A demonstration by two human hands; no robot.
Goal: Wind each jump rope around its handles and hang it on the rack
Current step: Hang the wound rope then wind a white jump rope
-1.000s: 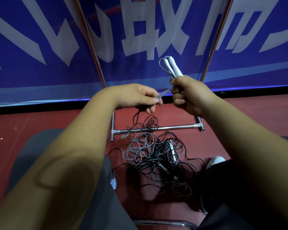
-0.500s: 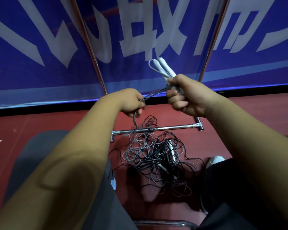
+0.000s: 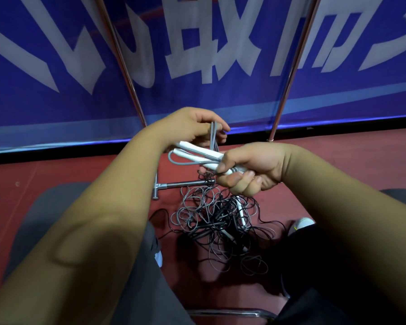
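Jump rope handles (image 3: 197, 154), two white ones side by side, lie nearly level in your right hand (image 3: 251, 168), whose fingers curl round their near ends; the far ends point left, toward your left forearm. Your left hand (image 3: 188, 127), just behind and above them, pinches the grey cord (image 3: 212, 137) between thumb and fingers. From there the cord runs down across the handles, and it also bends in a loop out of their far ends. Below your hands, on the red floor (image 3: 56, 174), a tangled pile of ropes (image 3: 211, 214), grey and black, lies against the rack's chrome base bar (image 3: 185, 183). Two slanted rack poles (image 3: 124, 64) rise before the blue banner (image 3: 56, 43). A white shoe (image 3: 302, 222) shows right of the pile.
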